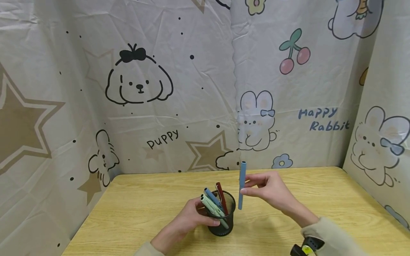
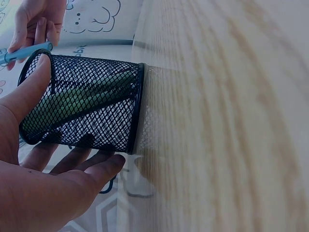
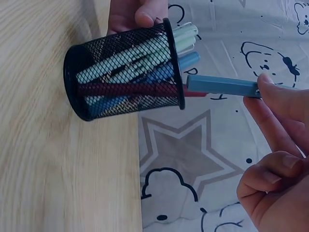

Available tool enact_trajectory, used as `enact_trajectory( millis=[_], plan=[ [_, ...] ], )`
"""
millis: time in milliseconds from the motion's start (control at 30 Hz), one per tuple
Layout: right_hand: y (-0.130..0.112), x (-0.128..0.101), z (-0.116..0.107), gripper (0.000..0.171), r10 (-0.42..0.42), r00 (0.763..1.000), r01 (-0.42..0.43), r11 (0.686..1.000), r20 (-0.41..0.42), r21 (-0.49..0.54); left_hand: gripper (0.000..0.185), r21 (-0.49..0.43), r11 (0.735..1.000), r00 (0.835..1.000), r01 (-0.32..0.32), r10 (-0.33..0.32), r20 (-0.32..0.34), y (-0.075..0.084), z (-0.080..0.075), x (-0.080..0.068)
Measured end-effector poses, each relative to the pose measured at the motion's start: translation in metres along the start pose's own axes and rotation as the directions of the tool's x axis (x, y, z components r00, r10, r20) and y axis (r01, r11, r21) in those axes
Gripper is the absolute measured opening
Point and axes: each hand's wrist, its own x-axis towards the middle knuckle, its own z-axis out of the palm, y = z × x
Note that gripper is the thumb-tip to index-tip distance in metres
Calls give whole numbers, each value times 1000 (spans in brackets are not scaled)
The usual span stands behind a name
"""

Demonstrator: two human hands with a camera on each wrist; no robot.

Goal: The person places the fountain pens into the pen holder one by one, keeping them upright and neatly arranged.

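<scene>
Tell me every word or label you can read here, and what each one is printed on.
"puppy": on the backdrop cloth, under the cartoon dog.
"Happy Rabbit": on the same cloth, right of the cartoon rabbit.
No readable print shows on the blue pen pinched by the right hand, on the pens in the mesh pen holder held by the left hand, or on the wooden table.

pale wooden table before a wrinkled cartoon-printed backdrop of puppies, rabbits, stars, cherries
</scene>
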Motion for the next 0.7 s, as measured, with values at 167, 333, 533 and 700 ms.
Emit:
enact_trajectory(
  millis=[167,333,533,700],
  plan=[
    [2,5,10,38,-7,1000,7,1000,-2,22,55,5,1000,1000,-1,1,-3,-1,-1,0],
    [2,9,20,38,-17,1000,17,999,16,43,54,4,1000,1000,-4,4,2,-1,0,0],
    [3,14,29,36,-53,998,50,997,39,52,54,1,1000,1000,-10,10,2,0,0,0],
    [4,17,34,34,-74,996,70,995,55,69,54,3,1000,1000,-12,12,3,-2,0,0]
  ],
)
